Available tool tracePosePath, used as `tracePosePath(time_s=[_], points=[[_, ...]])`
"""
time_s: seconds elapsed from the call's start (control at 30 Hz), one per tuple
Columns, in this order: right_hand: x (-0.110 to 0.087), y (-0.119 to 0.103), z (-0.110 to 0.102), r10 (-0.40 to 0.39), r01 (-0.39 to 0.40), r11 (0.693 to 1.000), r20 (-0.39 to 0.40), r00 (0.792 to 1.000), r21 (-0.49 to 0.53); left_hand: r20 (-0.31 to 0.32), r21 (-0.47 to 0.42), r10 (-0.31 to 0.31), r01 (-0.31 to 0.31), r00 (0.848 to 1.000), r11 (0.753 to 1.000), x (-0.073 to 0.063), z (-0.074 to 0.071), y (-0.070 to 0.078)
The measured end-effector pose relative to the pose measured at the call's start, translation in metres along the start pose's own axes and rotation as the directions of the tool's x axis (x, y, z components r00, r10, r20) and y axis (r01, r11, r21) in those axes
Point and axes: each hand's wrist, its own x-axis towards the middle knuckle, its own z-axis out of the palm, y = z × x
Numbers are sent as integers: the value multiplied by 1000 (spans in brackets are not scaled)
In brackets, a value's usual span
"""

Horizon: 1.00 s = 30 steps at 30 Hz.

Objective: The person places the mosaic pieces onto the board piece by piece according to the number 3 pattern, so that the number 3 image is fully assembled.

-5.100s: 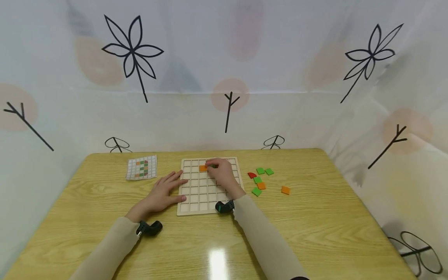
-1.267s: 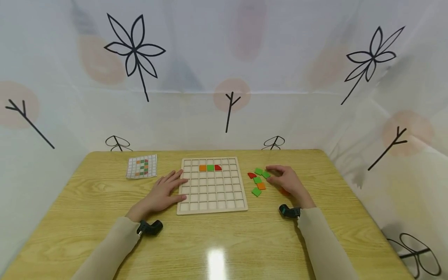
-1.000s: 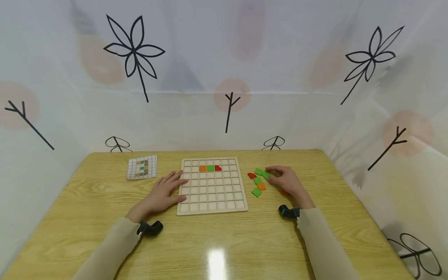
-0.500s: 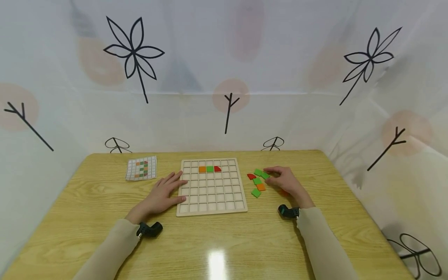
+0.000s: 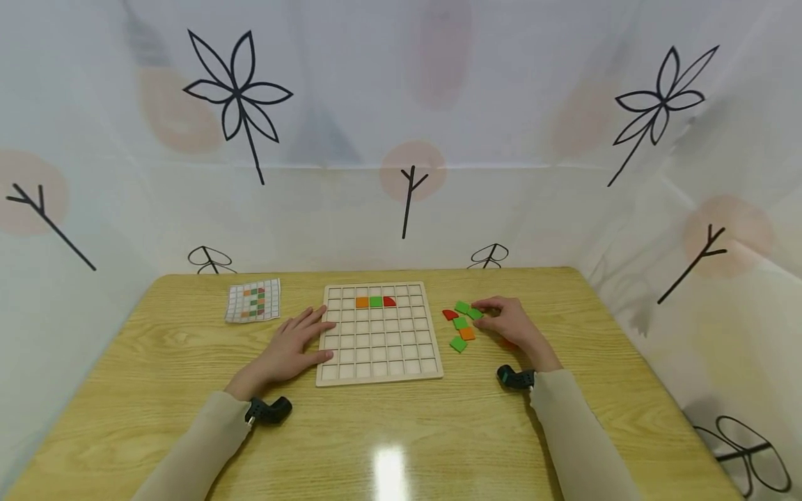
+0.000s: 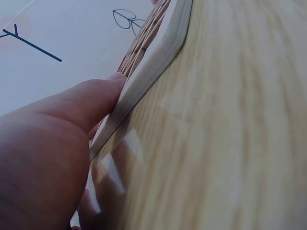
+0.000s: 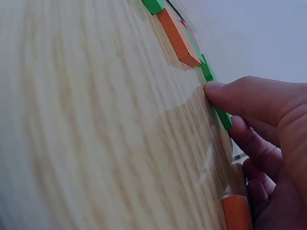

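Note:
My left hand (image 5: 289, 350) lies with fingers spread along the left edge of a wooden grid board (image 5: 379, 380), fingertips on its rim. In the left wrist view the thumb (image 6: 103, 96) rests on the board's side rim. Three pieces sit in one row of the board: an orange square (image 5: 362, 302), a green square (image 5: 376, 302) and a red quarter-circle (image 5: 389, 301). To the right, my right hand (image 5: 515, 325) pinches a green square tile (image 7: 223, 118) between thumb and index finger, low at the table. Its other fingers are curled beneath.
Near the right hand lie more green squares (image 5: 459, 344), an orange square (image 5: 467, 334) and a red quarter-circle (image 5: 450, 315). Another orange tile (image 7: 237, 212) lies under the right hand. A paper pattern card (image 5: 253, 301) with a coloured grid lies at the back left.
The right hand has moved from the board to the loose tiles on the right. A red quarter-circle now shows beside the green square on the board. The left hand has stayed put.

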Motion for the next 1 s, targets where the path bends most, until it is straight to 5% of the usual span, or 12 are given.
tracePosePath(time_s=[0.73,1.0], points=[[-1,5,2,-36,36,999,-26,999,-30,-26,6,-11,11,1000,1000,-2,5,-5],[-1,4,-5,43,-42,999,-28,999,12,-24,13,-4,4,1000,1000,1,4,-4]])
